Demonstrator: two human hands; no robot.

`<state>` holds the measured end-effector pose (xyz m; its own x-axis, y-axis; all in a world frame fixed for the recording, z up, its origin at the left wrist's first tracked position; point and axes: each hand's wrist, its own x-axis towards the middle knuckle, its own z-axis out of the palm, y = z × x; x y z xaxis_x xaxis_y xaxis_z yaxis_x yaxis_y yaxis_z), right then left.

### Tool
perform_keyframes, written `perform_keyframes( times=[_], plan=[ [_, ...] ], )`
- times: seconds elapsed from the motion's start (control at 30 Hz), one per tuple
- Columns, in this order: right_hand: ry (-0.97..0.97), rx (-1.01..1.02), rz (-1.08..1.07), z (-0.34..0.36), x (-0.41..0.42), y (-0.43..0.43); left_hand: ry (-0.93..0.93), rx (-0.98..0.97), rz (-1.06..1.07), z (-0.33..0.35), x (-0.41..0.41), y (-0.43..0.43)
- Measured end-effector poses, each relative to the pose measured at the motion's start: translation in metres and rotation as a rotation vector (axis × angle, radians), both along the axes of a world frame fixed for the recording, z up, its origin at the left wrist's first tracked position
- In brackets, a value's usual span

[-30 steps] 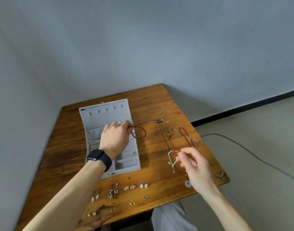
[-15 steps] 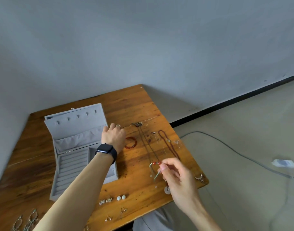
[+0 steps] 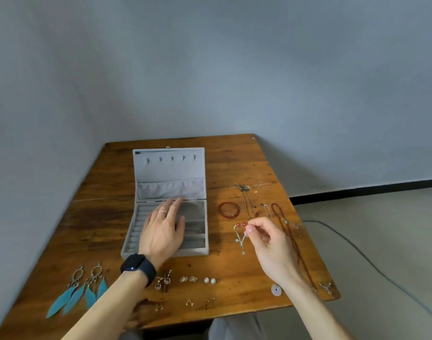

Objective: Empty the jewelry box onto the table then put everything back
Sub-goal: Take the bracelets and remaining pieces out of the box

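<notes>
The wooden table fills the lower middle of the frame, and the grey jewelry box lies open on it left of centre, its lid laid back toward the wall. A second ago our left hand held the red bead bracelet above the box. Now the bracelet lies on the wood just right of the box, and the hand has come back over the tray with fingers nearly straight and spread, holding nothing. Our right hand, right of centre, keeps its pinch of thumb and forefinger on a thin chain with two red beads, which dangles above the table. The tray sections we can see look bare, so we judge the emptying nearly done and the refilling not yet begun.
</notes>
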<state>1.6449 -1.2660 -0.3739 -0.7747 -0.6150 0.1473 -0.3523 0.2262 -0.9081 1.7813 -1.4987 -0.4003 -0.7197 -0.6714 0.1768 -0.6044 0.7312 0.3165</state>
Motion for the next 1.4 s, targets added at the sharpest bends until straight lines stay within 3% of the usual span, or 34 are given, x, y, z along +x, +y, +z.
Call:
perform_keyframes(
  times=[0.23,0.37,0.47,0.93,1.1,1.27,1.4],
  plan=[
    [0.068,0.186,-0.006,-0.01,-0.011,-0.047,-0.093,0.043,0.098,-0.019,0.027,-0.005],
    [0.297,0.559,-0.097,-0.026,-0.026,-0.056,-0.107,0.046,0.114,-0.019,0.027,-0.004],
    [0.453,0.648,-0.127,-0.03,-0.03,-0.059,-0.12,0.045,0.126,-0.018,0.027,-0.004],
    [0.717,0.747,-0.099,-0.03,-0.037,-0.058,-0.13,0.09,0.167,-0.017,0.021,-0.002],
    [0.72,0.758,-0.081,-0.029,-0.039,-0.058,-0.095,0.18,0.064,-0.013,0.028,-0.014],
    [0.716,0.56,-0.02,-0.017,-0.024,-0.077,-0.124,-0.013,-0.012,-0.015,0.057,-0.03],
    [0.649,0.383,0.228,-0.007,-0.004,-0.109,-0.16,-0.077,0.03,-0.019,0.058,-0.024]
  ],
)
